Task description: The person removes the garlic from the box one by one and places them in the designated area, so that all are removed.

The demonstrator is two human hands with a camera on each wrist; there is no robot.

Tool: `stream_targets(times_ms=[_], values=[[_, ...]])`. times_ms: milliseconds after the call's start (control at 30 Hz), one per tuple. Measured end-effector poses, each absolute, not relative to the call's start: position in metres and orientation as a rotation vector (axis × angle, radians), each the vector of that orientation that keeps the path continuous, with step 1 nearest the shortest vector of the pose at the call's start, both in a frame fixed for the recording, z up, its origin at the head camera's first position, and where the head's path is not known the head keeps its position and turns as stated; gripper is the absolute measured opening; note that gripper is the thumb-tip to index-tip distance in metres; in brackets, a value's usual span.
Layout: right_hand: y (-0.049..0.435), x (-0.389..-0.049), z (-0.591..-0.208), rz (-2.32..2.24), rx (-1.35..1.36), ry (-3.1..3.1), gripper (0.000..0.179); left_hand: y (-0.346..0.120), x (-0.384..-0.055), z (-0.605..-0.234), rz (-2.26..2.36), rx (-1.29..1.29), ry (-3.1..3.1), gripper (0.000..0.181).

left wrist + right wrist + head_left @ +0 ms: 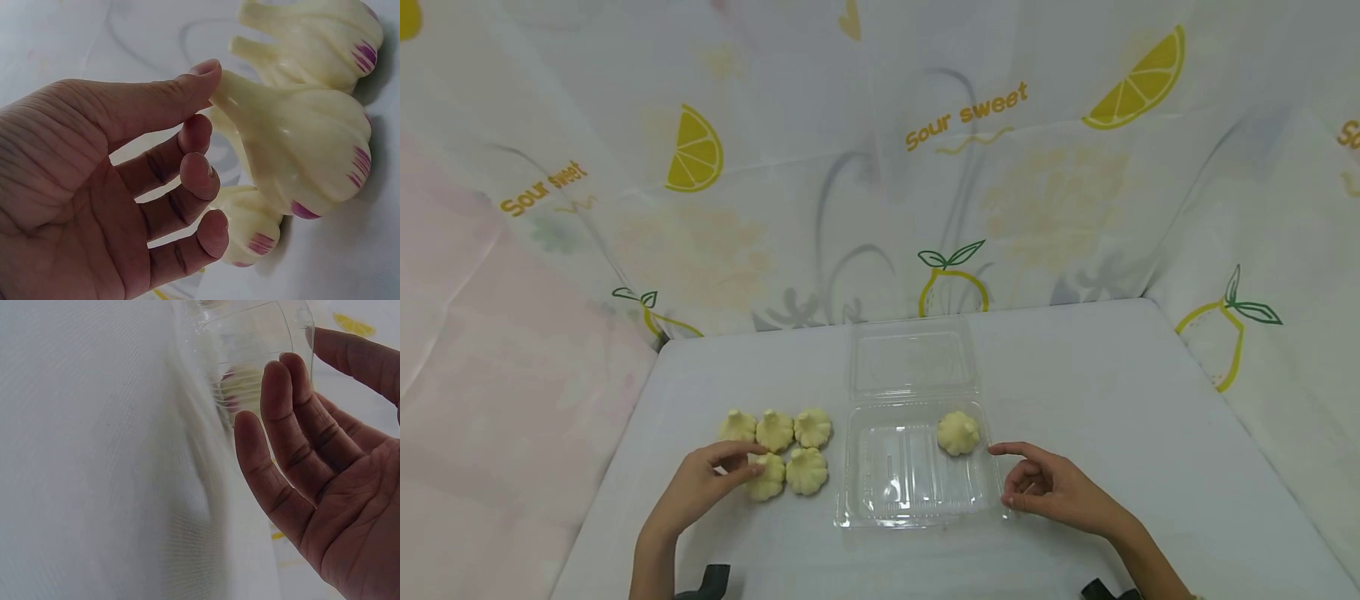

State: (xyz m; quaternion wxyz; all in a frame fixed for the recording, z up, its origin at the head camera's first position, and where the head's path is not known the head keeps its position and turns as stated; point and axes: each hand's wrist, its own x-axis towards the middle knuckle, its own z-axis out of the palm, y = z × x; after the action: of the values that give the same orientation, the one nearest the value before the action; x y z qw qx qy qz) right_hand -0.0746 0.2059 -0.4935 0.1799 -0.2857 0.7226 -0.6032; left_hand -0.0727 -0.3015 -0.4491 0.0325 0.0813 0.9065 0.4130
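Observation:
My left hand [703, 483] reaches over a garlic bulb [767, 479] at the front left of a close group. In the left wrist view its thumb and index finger pinch the stem of that pale bulb [306, 144] with purple streaks; the other fingers curl loosely. Beside the hand, several more garlic bulbs [807, 472] sit in two rows on the table. My right hand [1052, 492] is at the right side of a clear plastic box [865, 508], its index finger and thumb touching the rim. A single garlic bulb [958, 432] sits inside, at the back right.
The box's hinged lid [913, 358] lies folded back, away from me. A white cloth covers the table [1112, 375]. Behind it hangs a curtain [820, 100] printed with lemons. Dark wrist mounts [711, 581] show near both wrists.

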Motion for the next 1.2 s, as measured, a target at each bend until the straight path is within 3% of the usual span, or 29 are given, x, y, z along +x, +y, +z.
stream_targets(times_ms=[1200], values=[[0.204, -0.073, -0.491, -1.704, -0.799, 2.050, 0.058, -0.238, -0.092, -0.412, 1.382, 0.674, 2.774, 0.023]])
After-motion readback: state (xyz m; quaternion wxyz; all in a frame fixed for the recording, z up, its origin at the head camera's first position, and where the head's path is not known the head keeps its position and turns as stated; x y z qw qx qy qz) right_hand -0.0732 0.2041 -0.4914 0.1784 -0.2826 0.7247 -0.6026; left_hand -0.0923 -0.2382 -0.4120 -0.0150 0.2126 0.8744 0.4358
